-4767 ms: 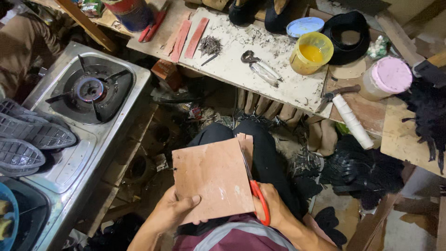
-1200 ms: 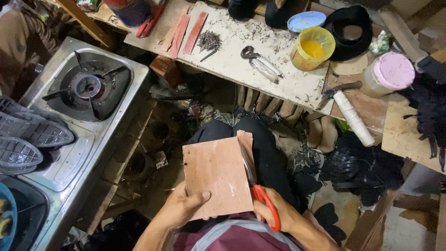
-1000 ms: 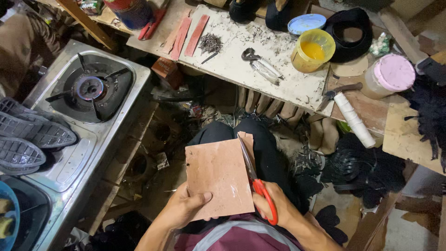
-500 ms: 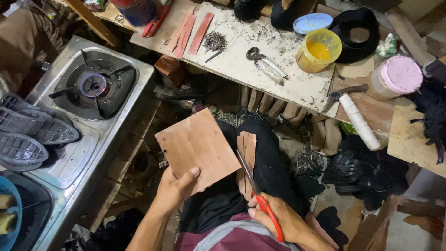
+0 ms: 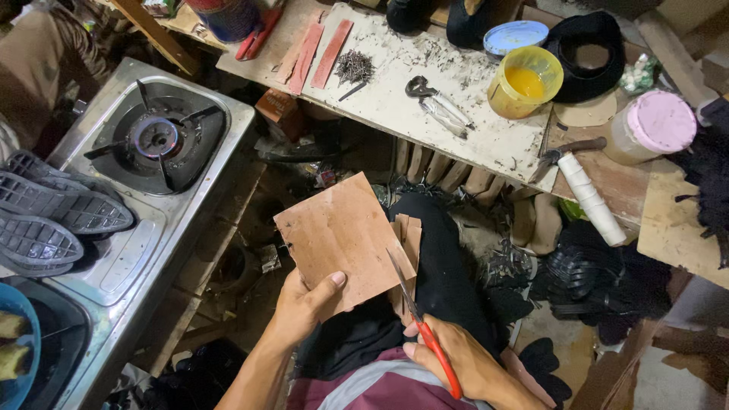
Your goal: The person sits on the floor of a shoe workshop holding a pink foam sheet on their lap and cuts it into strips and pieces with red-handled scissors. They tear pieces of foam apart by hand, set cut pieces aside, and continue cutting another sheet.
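Scissors (image 5: 416, 319) at brown sheet (image 5: 342, 237) edge

Warm, dim light falls from above. The bench top beyond the hands is brightest, the floor around them shadowed. Focus is sharp, with slight edge distortion.

A long, pale, scuffed bench (image 5: 425, 114) runs across the top, with a yellow tub (image 5: 525, 82), a pink-lidded jar (image 5: 653, 127), a pile of nails (image 5: 354, 67) and pink strips (image 5: 319, 52) on it. At the left stands a steel gas stove (image 5: 156, 144), with black shoe soles (image 5: 53, 220) lying beside its burner. The floor (image 5: 250, 250) below is dim and littered with scraps.
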